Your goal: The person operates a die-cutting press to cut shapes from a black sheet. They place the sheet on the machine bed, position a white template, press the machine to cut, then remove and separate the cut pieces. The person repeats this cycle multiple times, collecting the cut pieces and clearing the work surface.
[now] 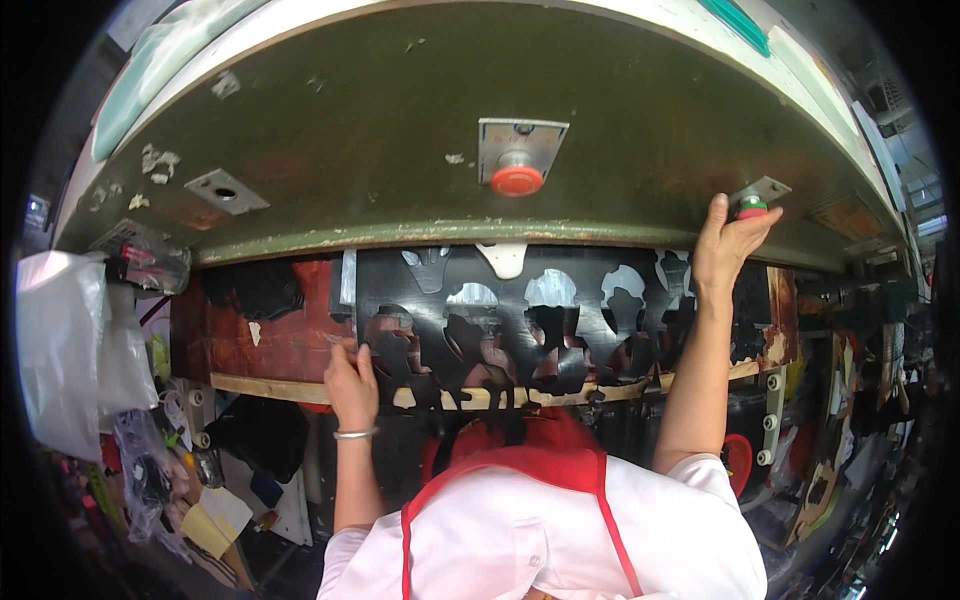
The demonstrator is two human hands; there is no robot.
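My left hand (352,388), with a silver bangle on the wrist, is by the left edge of a black sheet (420,300). Its fingers are drawn together in a pinch; what is between them, if anything, I cannot make out. The sheet is full of rounded cut-out holes and lies on a dark red board (265,345). My right hand (728,245) reaches up to a push button (751,208), green and red, on the green machine front. Thumb and fingers are stretched apart around the button, with the palm just below it.
Across the front of the green machine beam (380,130) are a red mushroom button (517,180) and a metal plate with a hole (227,191). A pale cut piece (502,260) lies under the beam. Clear plastic bags (70,350) hang at the left.
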